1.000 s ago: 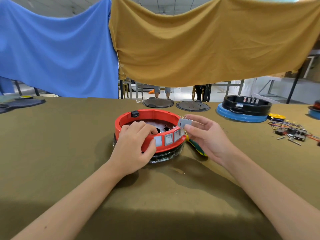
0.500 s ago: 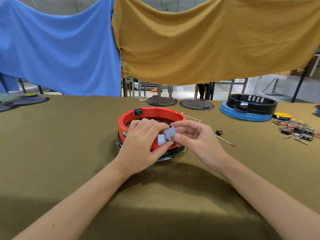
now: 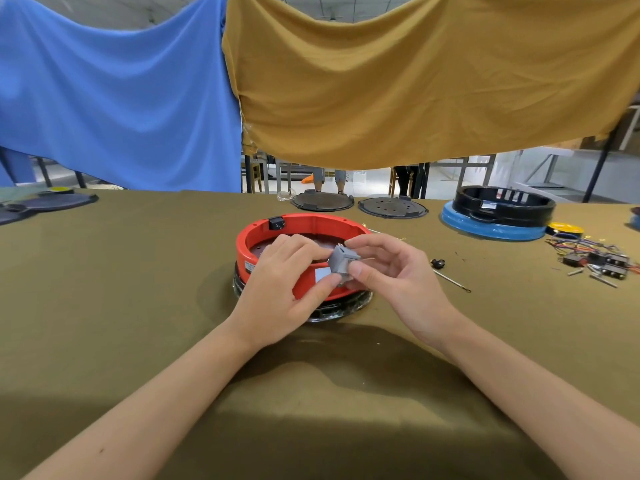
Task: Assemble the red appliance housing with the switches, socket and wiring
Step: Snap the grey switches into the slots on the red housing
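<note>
Your right hand (image 3: 398, 275) pinches the grey switch (image 3: 341, 260) by its sides, just over the near wall of the red housing (image 3: 304, 225), with your left hand (image 3: 287, 289) pinching its lower edge. It looks light, rigid and small, so hold the body, not the terminals.

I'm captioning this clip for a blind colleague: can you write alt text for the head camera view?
Two bare hands meet at the near wall of a round red plastic housing on an olive cloth-covered table: the right hand pinches a small grey plastic switch, while the left hand grips the rim. Loose coloured wiring lies far right.
</note>
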A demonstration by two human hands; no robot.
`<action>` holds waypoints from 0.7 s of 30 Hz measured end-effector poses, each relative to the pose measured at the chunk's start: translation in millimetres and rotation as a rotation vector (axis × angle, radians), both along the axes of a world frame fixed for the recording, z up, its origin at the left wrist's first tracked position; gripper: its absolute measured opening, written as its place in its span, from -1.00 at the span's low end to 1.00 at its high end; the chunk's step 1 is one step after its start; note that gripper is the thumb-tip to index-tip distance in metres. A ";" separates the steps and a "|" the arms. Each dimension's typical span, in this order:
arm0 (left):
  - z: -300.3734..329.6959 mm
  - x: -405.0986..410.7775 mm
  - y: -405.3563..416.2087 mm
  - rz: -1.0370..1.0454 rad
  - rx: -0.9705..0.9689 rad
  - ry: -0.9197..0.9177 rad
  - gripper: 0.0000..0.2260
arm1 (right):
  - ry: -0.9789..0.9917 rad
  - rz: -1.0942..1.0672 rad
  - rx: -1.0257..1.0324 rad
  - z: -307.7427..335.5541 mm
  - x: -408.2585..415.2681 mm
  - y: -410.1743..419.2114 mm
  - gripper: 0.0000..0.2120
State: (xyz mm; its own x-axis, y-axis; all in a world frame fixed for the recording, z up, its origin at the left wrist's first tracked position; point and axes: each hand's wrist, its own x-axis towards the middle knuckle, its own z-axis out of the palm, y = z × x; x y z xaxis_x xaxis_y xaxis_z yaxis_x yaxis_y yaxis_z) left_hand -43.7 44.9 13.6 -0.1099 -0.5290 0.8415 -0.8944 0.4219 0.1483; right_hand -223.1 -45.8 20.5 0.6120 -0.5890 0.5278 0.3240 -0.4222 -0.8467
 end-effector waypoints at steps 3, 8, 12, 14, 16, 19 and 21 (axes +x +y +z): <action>1.4 -2.1 1.6 -0.001 0.007 0.016 -0.75 | -0.002 0.042 0.037 0.3 0.2 0.0 -0.77; 1.7 -1.4 3.2 -0.003 0.033 -0.004 -0.78 | 0.008 0.083 0.129 -0.5 0.5 -1.4 -0.78; 0.4 1.5 2.5 0.068 0.043 0.041 -0.83 | -0.017 0.090 0.250 0.9 1.9 -3.5 -0.80; -0.3 4.1 1.8 0.135 0.050 0.080 -0.82 | -0.025 0.092 0.290 1.7 2.3 -4.6 -0.82; -1.3 5.5 1.7 0.171 0.076 0.092 -0.81 | -0.032 0.085 0.316 2.7 2.2 -5.2 -0.83; -2.7 4.8 1.1 0.198 0.120 0.074 -0.87 | -0.031 0.081 0.332 3.4 1.9 -5.5 -0.84; -3.6 5.0 0.6 0.198 0.131 0.061 -0.91 | -0.028 0.091 0.343 2.9 2.4 -5.2 -0.83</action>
